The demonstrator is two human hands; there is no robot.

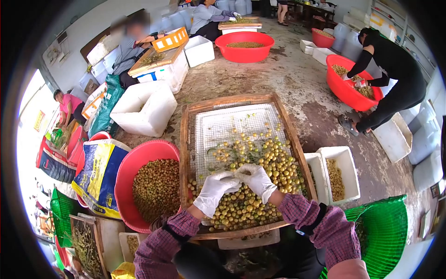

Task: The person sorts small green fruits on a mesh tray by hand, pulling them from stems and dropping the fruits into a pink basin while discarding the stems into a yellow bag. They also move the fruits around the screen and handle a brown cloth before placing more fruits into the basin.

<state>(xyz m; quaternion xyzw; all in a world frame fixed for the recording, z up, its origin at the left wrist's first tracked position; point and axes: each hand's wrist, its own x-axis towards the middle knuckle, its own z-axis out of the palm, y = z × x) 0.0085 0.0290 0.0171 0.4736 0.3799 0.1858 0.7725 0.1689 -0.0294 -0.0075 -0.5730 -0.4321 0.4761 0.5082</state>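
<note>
Both my hands wear thin white gloves and meet over a wooden-framed wire mesh screen. My left hand has its fingers drawn together in a pinch, pointing right. Close against it, my right hand is pinched as well, with its fingertips beside the left ones. Whatever lies between the fingertips is too small or hidden to make out. Many small round yellow-green fruits cover the right and near parts of the mesh, with some thin stems among them. A white tray shows under the mesh's far part.
Left of the screen stands a red basin full of small fruits. White foam boxes with fruits are at the right, near a green basket. A person in black bends over another red tub. Other people work farther back.
</note>
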